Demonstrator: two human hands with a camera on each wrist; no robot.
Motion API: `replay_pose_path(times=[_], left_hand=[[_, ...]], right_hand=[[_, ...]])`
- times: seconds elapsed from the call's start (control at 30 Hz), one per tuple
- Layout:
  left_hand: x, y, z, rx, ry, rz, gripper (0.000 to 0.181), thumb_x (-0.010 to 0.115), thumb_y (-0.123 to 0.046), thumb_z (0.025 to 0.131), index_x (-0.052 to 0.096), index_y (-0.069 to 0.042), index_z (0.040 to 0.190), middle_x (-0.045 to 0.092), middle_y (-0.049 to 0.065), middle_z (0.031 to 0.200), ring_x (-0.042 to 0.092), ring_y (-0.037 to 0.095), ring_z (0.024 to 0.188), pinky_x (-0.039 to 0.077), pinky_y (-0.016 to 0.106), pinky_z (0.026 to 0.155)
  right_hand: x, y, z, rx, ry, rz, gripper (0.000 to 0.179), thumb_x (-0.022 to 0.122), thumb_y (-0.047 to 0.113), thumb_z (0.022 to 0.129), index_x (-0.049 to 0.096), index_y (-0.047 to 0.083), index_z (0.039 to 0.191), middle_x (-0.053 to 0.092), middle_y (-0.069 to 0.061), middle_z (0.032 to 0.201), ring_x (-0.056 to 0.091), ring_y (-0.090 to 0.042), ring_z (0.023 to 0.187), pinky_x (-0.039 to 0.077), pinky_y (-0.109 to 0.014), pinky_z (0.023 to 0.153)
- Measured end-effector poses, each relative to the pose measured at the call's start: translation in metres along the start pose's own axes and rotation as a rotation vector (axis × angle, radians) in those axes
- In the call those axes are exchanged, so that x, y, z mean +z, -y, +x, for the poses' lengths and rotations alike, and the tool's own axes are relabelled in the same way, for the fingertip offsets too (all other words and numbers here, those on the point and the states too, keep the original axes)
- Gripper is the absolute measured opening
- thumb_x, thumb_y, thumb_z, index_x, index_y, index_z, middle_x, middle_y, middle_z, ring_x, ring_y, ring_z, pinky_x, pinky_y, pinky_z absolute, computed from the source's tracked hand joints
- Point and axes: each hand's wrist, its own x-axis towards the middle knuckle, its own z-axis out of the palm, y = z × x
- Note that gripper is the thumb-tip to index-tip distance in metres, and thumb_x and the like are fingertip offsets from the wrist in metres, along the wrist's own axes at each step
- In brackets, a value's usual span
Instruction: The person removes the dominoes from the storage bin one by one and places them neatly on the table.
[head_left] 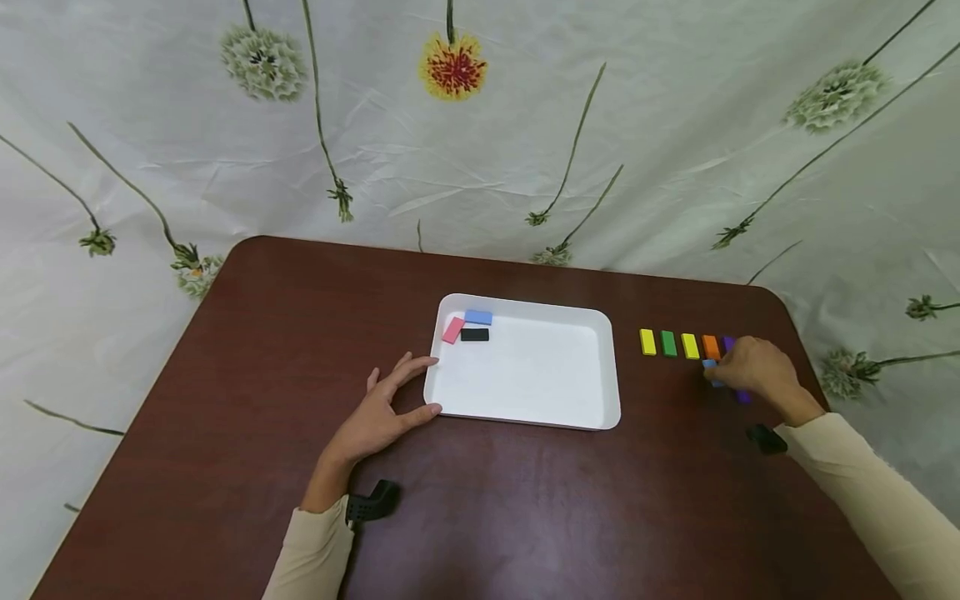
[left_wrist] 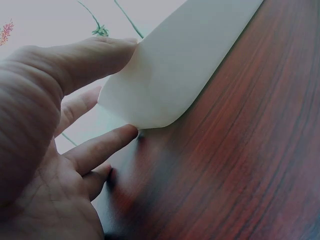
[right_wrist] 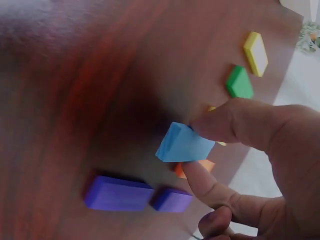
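Between the thumb and a finger of my right hand is a light blue rectangular block, pinched above the tabletop. Close by stand a purple block, a second purple block and an orange block, partly covered by the hand in the right wrist view. My left hand touches the left end of a white tray, thumb at the near corner, fingers extended. Inside the tray lie a blue block, a pink block and a black block.
A yellow block, a green block and another yellow block continue the row right of the tray. Everything rests on a dark reddish-brown table. A flower-printed cloth hangs behind its far edge.
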Motion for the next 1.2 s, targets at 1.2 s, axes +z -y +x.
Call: replay_pose_path(times=[1.2], left_hand=[[-0.001, -0.003, -0.001, 0.005, 0.001, 0.008, 0.066, 0.078, -0.027, 0.088, 0.048, -0.019, 0.146, 0.044, 0.007, 0.155, 0.014, 0.034, 0.155, -0.010, 0.067, 0.115]], right_hand=[[0.015, -0.015, -0.006, 0.123, -0.024, -0.046, 0.037, 0.070, 0.038, 0.089, 0.073, 0.006, 0.070, 0.062, -0.007, 0.068, 0.056, -0.021, 0.064, 0.047, -0.034, 0.052]])
